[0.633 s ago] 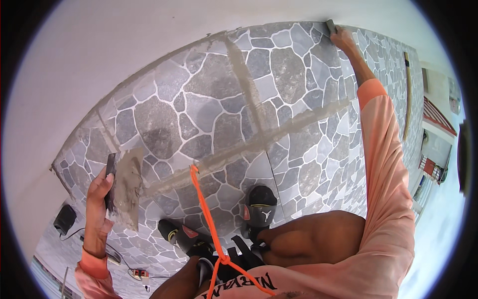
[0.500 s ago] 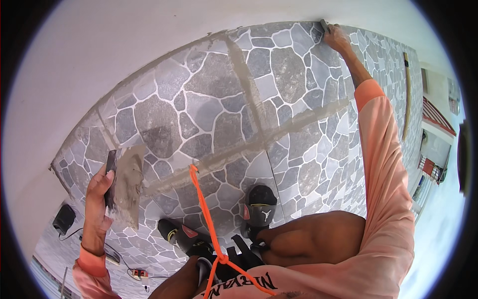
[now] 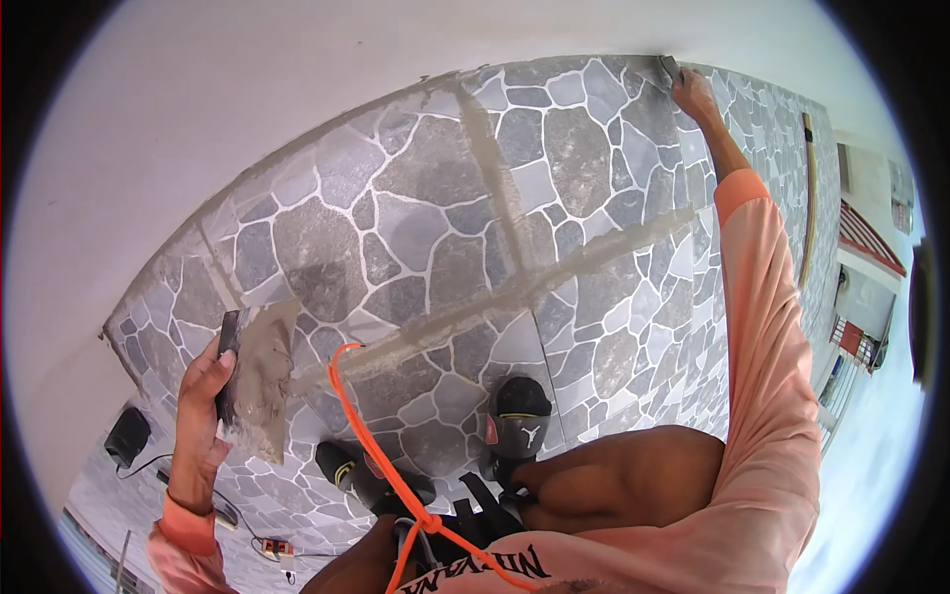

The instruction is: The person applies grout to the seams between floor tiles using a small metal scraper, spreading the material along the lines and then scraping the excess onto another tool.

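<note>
My left hand (image 3: 201,401) grips a plastering trowel (image 3: 228,358) by its dark handle. The trowel's flat face is loaded with wet grey mortar (image 3: 263,368). At the far right, my outstretched right hand (image 3: 696,97) clasps a small dark hand tool (image 3: 671,68). It meets the seam between the stone-patterned tiles and the white wall; its exact kind is too small to tell. Smeared grey mortar (image 3: 485,163) covers the tile joints in a cross shape. More mortar lines the edge along the wall.
The stone-patterned tile floor (image 3: 577,158) curves along the white wall (image 3: 228,109). My feet in black slides (image 3: 520,416) stand on it. An orange cord (image 3: 381,445) hangs before me. A black box (image 3: 127,436) and power strip (image 3: 277,546) lie lower left; a long strip (image 3: 808,198) lies right.
My right hand has shifted a little to the right along the wall seam with its tool. The orange cord has swung left. My left hand keeps hold of the trowel.
</note>
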`<move>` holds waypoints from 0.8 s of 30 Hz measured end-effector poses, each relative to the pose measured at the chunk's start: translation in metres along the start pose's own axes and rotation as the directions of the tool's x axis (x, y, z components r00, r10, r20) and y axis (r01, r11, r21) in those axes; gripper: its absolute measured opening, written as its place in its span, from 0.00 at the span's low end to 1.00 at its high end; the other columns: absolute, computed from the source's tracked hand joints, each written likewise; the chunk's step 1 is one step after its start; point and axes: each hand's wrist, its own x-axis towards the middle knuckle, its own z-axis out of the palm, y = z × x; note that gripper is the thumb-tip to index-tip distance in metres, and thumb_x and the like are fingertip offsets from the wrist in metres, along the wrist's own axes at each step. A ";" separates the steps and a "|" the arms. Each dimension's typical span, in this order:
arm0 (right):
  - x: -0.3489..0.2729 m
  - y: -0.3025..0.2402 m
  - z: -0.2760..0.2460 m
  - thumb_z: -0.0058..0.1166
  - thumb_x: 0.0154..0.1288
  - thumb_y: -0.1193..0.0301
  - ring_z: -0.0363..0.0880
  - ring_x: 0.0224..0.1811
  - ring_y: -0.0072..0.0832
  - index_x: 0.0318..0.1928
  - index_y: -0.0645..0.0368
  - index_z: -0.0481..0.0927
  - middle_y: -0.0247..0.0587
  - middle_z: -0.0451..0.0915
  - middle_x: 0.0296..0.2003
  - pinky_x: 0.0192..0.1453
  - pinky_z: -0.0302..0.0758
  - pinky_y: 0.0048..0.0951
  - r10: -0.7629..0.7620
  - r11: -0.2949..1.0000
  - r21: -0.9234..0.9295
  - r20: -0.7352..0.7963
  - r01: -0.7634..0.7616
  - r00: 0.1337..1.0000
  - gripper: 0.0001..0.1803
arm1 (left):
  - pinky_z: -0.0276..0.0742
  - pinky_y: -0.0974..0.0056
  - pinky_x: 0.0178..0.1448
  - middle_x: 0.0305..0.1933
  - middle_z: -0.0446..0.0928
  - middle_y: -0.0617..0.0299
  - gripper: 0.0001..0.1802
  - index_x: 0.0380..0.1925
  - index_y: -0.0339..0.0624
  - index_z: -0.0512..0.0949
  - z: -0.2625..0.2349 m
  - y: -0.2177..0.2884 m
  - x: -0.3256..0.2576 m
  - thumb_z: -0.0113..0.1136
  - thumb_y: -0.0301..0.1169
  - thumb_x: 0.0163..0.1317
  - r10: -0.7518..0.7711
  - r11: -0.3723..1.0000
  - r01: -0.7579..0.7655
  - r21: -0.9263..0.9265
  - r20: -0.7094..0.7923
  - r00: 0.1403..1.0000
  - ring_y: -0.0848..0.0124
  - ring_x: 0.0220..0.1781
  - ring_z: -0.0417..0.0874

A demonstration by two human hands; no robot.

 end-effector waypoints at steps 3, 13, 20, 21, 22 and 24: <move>0.006 0.009 0.010 0.44 0.53 0.67 0.76 0.51 0.55 0.47 0.65 0.78 0.63 0.78 0.45 0.59 0.70 0.48 -0.103 0.993 0.060 -0.032 0.104 0.994 0.23 | 0.76 0.70 0.49 0.50 0.78 0.58 0.31 0.62 0.32 0.66 -0.003 -0.005 0.004 0.55 0.39 0.63 0.009 1.000 -0.009 0.019 -0.020 1.000 0.74 0.46 0.81; -0.013 -0.090 -0.013 0.46 0.53 0.67 0.76 0.49 0.55 0.44 0.68 0.79 0.61 0.78 0.42 0.56 0.71 0.46 -0.265 0.951 0.176 0.029 0.256 0.964 0.21 | 0.75 0.68 0.55 0.54 0.76 0.57 0.29 0.63 0.32 0.64 -0.005 0.005 0.017 0.54 0.35 0.65 -0.036 0.999 0.036 0.015 0.024 0.999 0.71 0.51 0.80; -0.044 -0.168 -0.034 0.49 0.62 0.66 0.78 0.42 0.48 0.53 0.66 0.76 0.54 0.79 0.41 0.51 0.71 0.43 -0.491 0.827 0.256 -0.104 0.501 0.865 0.22 | 0.77 0.66 0.55 0.56 0.75 0.56 0.25 0.63 0.35 0.65 0.032 0.021 0.046 0.49 0.33 0.69 0.103 0.990 -0.089 -0.107 0.130 0.986 0.71 0.51 0.80; -0.054 -0.185 -0.043 0.50 0.63 0.65 0.76 0.38 0.41 0.55 0.64 0.75 0.48 0.79 0.37 0.47 0.71 0.39 -0.412 0.802 0.492 0.046 0.338 0.910 0.23 | 0.78 0.66 0.54 0.56 0.75 0.56 0.24 0.63 0.36 0.65 0.033 0.021 0.051 0.48 0.33 0.70 0.127 0.984 -0.109 -0.138 0.132 0.983 0.71 0.50 0.81; -0.064 -0.204 -0.061 0.50 0.64 0.63 0.75 0.34 0.34 0.56 0.63 0.75 0.43 0.79 0.33 0.44 0.71 0.36 -0.362 0.725 0.675 0.206 0.136 0.909 0.23 | 0.78 0.66 0.54 0.56 0.75 0.56 0.24 0.63 0.36 0.65 0.033 0.021 0.053 0.48 0.33 0.70 0.140 0.983 -0.122 -0.139 0.124 0.982 0.71 0.50 0.81; -0.093 -0.230 -0.098 0.50 0.65 0.62 0.72 0.33 0.29 0.57 0.61 0.75 0.39 0.77 0.31 0.41 0.69 0.33 -0.418 0.703 0.688 0.193 0.181 0.888 0.23 | 0.79 0.64 0.53 0.54 0.76 0.57 0.23 0.62 0.37 0.66 0.037 0.021 0.058 0.48 0.34 0.70 0.175 0.970 -0.157 -0.187 0.085 0.981 0.70 0.51 0.80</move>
